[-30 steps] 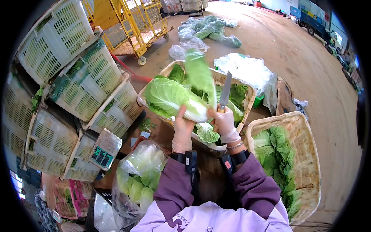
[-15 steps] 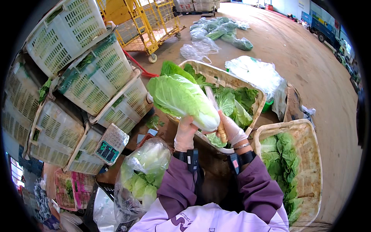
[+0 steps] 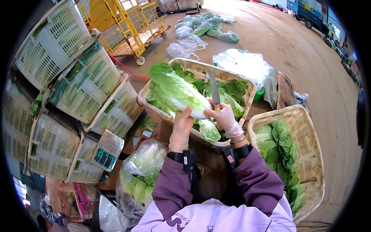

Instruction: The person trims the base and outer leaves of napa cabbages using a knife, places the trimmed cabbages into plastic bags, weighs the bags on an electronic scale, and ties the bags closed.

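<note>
A napa cabbage (image 3: 176, 94) lies tilted in my gloved left hand (image 3: 181, 129), its leafy top pointing up and left and its white base toward me. My gloved right hand (image 3: 225, 120) is closed round the wooden handle of a knife (image 3: 214, 88), whose blade points up, away from the cabbage. The thumb of that hand touches the cabbage's base. Both hands are over the near edge of a dirty cream plastic crate (image 3: 195, 66) that holds loose green leaves (image 3: 234, 92). One cut leaf (image 3: 209, 130) hangs at its near side.
To the right, a second crate (image 3: 311, 158) holds several cabbages (image 3: 280, 154). Bagged cabbage (image 3: 141, 170) stands at my lower left, near a digital scale (image 3: 107, 150). Slotted crates (image 3: 91, 83) are stacked at left. Beyond are a yellow trolley (image 3: 135, 33), bagged greens (image 3: 206, 27) and white plastic sheeting (image 3: 243, 65).
The cabbage has turned in my left hand, showing more of its ribbed side. The knife blade, mostly behind the cabbage before, now stands clear of it. The view has shifted slightly to the right.
</note>
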Demonstrator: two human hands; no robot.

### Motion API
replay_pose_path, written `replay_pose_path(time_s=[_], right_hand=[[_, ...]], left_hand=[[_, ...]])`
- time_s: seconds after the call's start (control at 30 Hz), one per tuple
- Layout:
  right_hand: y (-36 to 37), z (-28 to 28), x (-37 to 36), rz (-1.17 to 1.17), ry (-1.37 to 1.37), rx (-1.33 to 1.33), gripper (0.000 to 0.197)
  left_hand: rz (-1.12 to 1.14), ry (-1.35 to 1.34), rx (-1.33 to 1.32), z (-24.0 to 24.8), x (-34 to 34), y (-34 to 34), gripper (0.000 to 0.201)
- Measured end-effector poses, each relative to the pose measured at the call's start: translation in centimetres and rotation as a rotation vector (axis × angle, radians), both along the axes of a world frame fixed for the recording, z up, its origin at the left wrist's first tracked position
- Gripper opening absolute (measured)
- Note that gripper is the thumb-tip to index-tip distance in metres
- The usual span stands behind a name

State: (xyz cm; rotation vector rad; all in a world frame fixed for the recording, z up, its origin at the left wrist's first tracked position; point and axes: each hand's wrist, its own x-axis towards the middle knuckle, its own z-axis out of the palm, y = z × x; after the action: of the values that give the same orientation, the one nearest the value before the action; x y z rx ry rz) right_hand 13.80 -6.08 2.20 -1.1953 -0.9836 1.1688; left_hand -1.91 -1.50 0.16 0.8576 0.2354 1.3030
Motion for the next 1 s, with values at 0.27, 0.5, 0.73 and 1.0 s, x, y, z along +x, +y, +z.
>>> replay_pose_path(time_s=[0.27, 0.5, 0.73, 1.0], right_hand=[[1.1, -2.7, -0.6, -0.048, 0.030, 0.306, 0.051], [0.0, -0.3, -1.1, -0.044, 0.166, 0.016, 0.029], [1.1, -3.8, -3.9, -0.236, -0.065, 0.298, 0.017], [-0.6, -0.3, -4.0, -0.120, 0.080, 0.066, 0.033]], left_hand=[[-0.003, -0.079, -0.017, 0.2, 0.3, 0.3, 0.065], [-0.063, -0.389, -0.154, -0.3, -0.9, 0.9, 0.071], [0.052, -0.430, -0.280, -0.5, -0.3, 1.6, 0.065], [0.047, -0.452, -0.269, -0.3, -0.3, 1.3, 0.065]])
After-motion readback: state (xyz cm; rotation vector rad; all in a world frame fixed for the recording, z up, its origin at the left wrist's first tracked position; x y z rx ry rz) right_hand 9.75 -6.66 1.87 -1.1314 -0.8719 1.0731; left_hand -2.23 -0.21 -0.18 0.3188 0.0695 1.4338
